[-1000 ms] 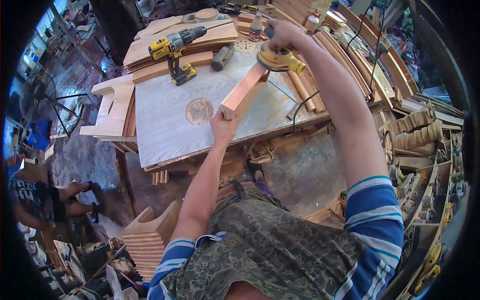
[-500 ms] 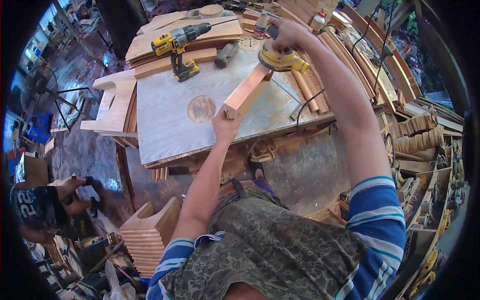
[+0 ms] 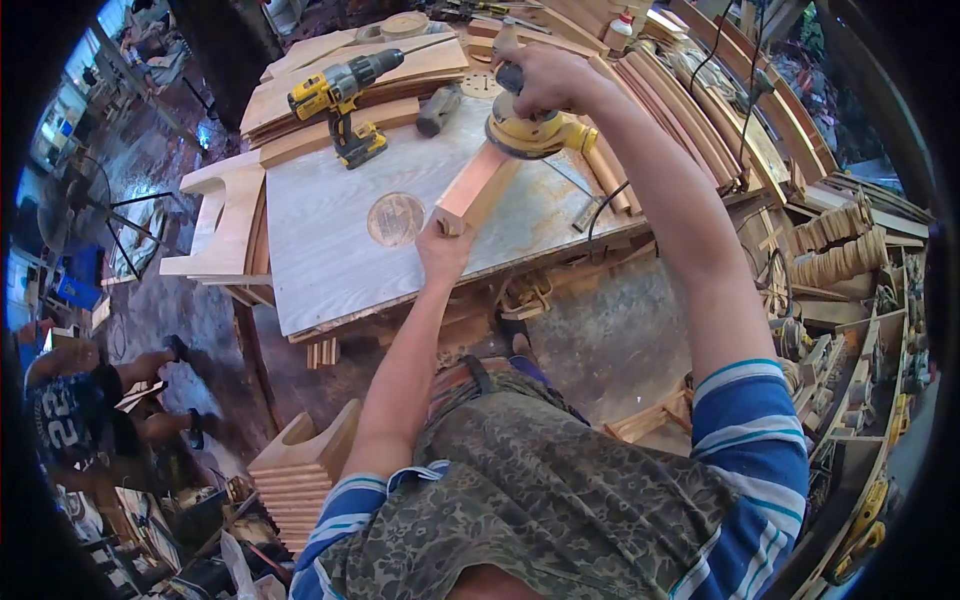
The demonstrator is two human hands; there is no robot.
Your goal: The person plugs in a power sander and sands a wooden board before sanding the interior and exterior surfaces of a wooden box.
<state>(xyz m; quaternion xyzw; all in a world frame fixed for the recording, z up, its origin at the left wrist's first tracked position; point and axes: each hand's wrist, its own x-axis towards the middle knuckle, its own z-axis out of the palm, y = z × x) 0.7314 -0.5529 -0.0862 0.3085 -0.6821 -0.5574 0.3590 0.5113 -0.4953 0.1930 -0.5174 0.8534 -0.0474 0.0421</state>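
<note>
My left hand (image 3: 443,250) is closed around the near end of a squared wooden bar (image 3: 482,186), which points away from me over the workbench (image 3: 335,240). In my right hand (image 3: 556,80) is a yellow orbital sander (image 3: 530,133), gripped by its dark handle. The sander's pad rests over the far end of the bar and hides that end. A yellow and black cordless drill (image 3: 340,105) with a long bit stands left of the sander, and a dark cylindrical object (image 3: 438,110) lies between them.
Curved wooden boards (image 3: 390,75) are stacked behind the drill. Long wooden strips (image 3: 665,110) and a black cord (image 3: 603,208) lie on the right. Cut wooden pieces (image 3: 300,470) are piled low at left. Another person (image 3: 85,410) is at the far left. A white bottle (image 3: 618,32) stands at the back.
The sander in my right hand has moved toward me along the bar, covering more of its far part. My left hand keeps its hold. The whole view has shifted slightly.
</note>
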